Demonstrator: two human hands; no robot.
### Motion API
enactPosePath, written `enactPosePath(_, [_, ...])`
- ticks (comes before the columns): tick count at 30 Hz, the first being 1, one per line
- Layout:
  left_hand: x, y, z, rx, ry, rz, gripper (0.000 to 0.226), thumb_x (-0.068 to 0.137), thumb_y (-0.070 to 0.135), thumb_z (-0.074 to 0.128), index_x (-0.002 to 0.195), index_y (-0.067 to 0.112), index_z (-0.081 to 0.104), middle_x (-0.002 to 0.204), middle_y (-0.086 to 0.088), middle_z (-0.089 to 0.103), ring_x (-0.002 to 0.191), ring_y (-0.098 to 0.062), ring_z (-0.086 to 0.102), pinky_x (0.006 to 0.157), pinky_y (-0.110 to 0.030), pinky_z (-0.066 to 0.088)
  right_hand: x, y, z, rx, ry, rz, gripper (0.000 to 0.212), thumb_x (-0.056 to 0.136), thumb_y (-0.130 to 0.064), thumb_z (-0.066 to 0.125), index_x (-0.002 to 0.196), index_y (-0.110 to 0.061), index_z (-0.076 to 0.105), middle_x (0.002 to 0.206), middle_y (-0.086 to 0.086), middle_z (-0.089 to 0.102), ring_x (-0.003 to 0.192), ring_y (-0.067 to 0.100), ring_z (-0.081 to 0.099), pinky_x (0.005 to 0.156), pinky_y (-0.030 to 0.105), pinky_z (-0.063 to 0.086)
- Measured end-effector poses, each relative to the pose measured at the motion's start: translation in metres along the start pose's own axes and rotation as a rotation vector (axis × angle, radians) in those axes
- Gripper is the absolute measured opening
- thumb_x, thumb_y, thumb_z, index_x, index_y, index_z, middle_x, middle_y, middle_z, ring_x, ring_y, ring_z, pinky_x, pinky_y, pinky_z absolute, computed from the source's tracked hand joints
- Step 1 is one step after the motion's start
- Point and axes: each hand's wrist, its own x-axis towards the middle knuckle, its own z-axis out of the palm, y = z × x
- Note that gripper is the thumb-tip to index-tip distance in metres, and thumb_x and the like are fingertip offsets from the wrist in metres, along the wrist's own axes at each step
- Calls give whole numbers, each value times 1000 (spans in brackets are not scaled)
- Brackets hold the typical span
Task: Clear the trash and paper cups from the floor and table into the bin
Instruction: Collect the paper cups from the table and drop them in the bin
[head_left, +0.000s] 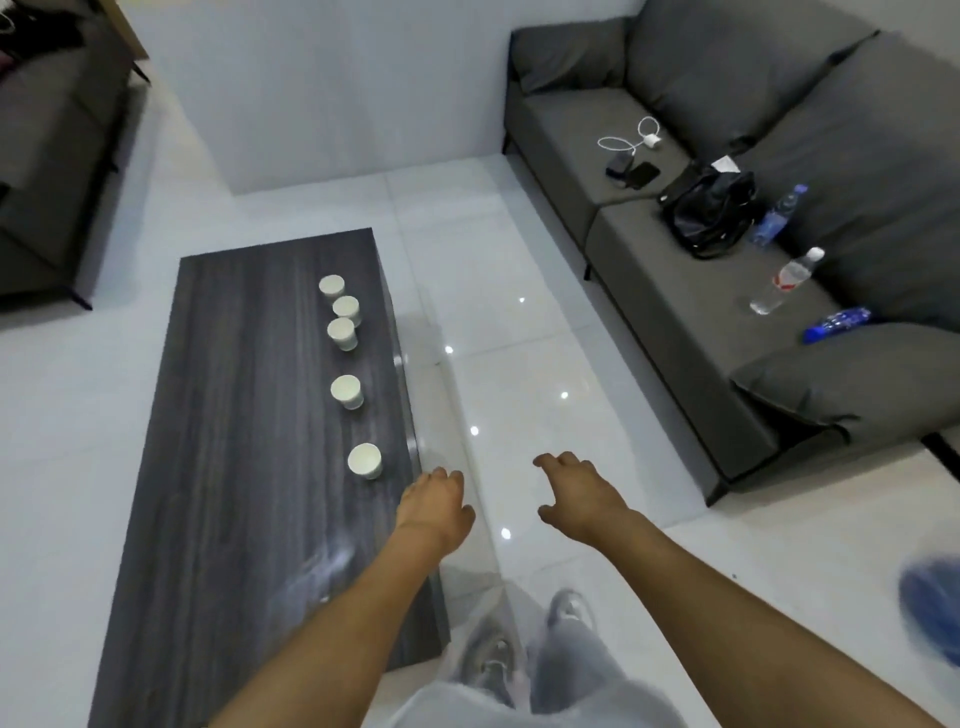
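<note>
My left hand (436, 506) and right hand (576, 496) both hang loose-fingered, holding nothing, by the coffee table (234, 415) edge. None done on top afaict: five paper cups (364, 460) stand along its right side, nearest just beyond left fingertips. Wide bare floor (519, 338) btwn table and sofa (675, 332); blurry blue thing (932, 608) far right, maybe the bin.

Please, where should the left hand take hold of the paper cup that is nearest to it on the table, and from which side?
Probably round the side wall, just below the rim, coming from the near right. The nearest cup stands upright with its mouth open, close to the table edge, and the left hand hovers just beside it. Thumb and fingers on opposite sides, gently, since thin paper walls likely crush.
</note>
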Motion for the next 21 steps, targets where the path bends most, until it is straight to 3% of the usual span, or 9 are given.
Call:
enactPosePath(12, [100, 32, -55, -194, 116, -346, 32, 91, 31, 48, 116, 11, 52, 122, -9, 54, 113, -28, 49, 91, -36, 42, 151, 20, -117, -184, -101, -307, 62, 89, -20, 56, 145, -20, 29, 137, 8, 39, 121, 29, 40, 90, 38, 47])
enactPosePath(21, [114, 5, -60, -346, 97, -616, 37, 91, 30, 50, 123, 11, 50, 126, -8, 50, 118, -28, 47, 93, -39, 42, 226, -26, -141, -316, -198, -518, 64, 90, -20, 58, 146, -20, 28, 139, 9, 39, 123, 29, 41, 90, 36, 45])
